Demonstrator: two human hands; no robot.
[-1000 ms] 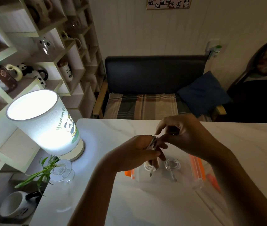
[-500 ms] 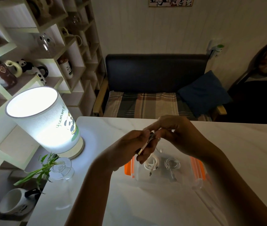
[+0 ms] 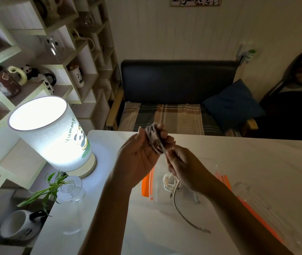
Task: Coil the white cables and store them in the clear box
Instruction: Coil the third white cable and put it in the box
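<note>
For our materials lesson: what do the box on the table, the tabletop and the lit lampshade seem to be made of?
Clear box: seemingly glossy transparent plastic; cables show through, orange clips.
Tabletop: pale, smooth, faintly veined; marble or a marble-look surface.
Lampshade: probably matte fabric; light glows through a fine weave.

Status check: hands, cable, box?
Left hand holds white cable coiled round its fingers. Right hand pinches the tail. Clear box open below; nothing blocking.
</note>
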